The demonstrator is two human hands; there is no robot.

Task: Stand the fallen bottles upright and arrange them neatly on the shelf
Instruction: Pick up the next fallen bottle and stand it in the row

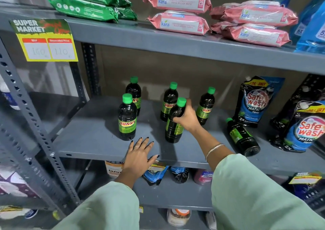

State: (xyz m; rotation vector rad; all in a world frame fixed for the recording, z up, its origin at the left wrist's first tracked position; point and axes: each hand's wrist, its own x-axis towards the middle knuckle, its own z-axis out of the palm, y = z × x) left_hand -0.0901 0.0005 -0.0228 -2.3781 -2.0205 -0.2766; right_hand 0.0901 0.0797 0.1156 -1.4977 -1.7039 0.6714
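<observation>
Green-capped bottle (174,122) gripped by right hand (187,116) among upright neighbours; left hand (139,155) flat, empty on shelf (91,138).

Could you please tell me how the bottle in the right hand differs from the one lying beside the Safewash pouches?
The held bottle stands upright on the shelf; the fallen bottle lies on its side, cap pointing toward the back. The right hand grips the held bottle near its neck; the fallen bottle is untouched. Both are dark with green caps and green labels.
</observation>
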